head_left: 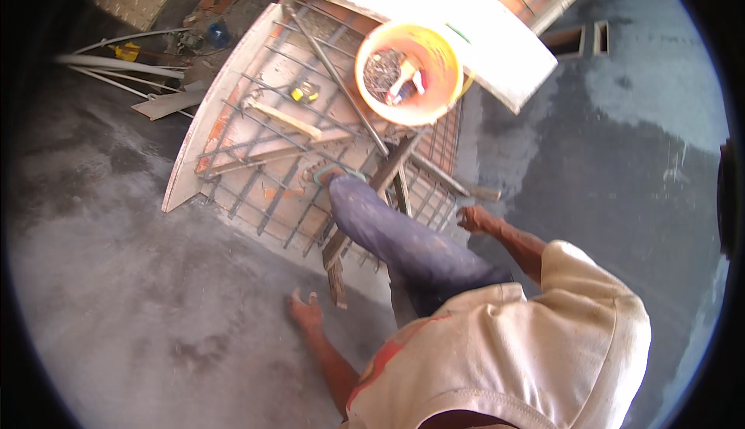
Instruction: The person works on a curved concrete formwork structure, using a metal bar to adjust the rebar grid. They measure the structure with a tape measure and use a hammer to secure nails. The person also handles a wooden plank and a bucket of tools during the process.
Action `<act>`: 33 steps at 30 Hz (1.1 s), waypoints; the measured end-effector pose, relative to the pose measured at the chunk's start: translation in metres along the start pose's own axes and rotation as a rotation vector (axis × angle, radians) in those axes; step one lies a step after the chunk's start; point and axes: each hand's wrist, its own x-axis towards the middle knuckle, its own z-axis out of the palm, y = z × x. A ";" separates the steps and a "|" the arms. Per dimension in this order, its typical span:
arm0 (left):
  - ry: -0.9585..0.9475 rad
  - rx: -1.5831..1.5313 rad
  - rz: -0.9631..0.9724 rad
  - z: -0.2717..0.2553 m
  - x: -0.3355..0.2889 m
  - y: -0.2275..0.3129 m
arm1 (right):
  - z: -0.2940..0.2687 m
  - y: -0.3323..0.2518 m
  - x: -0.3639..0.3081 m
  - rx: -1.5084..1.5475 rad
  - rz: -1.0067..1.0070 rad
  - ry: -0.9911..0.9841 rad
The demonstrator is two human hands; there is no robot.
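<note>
Holds nothing visible in left hand [308, 314] or right hand [479, 220], with left fingers loosely parted, right ones slackly bent. Has the stick [441, 173] over the rebar [279, 196], near the right fingers toward eleven o'clock, long axis ten to four. Has the right hand nearer; has a block [336, 284] at the left's two o'clock.

No readable lettering, numbers or signs anywhere.
</note>
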 end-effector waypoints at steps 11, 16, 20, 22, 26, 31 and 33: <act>-0.105 0.155 0.224 0.037 -0.114 -0.051 | 0.080 0.045 -0.074 0.402 -0.158 0.229; -0.142 0.141 0.184 0.034 -0.126 -0.056 | 0.123 0.085 -0.079 0.362 -0.094 0.288; -0.157 0.068 0.221 0.033 -0.133 -0.056 | 0.167 0.110 -0.081 0.496 0.075 0.326; -0.155 0.048 0.217 0.026 -0.137 -0.059 | 0.189 0.109 -0.085 0.548 0.104 0.338; -0.179 0.065 0.216 0.036 -0.157 -0.033 | 0.249 0.138 -0.117 0.587 0.145 0.288; -0.100 0.135 0.282 0.052 -0.148 -0.059 | 0.264 0.129 -0.184 0.661 0.126 0.235; -0.098 0.106 0.239 0.053 -0.142 -0.067 | 0.258 0.119 -0.197 0.699 0.132 0.200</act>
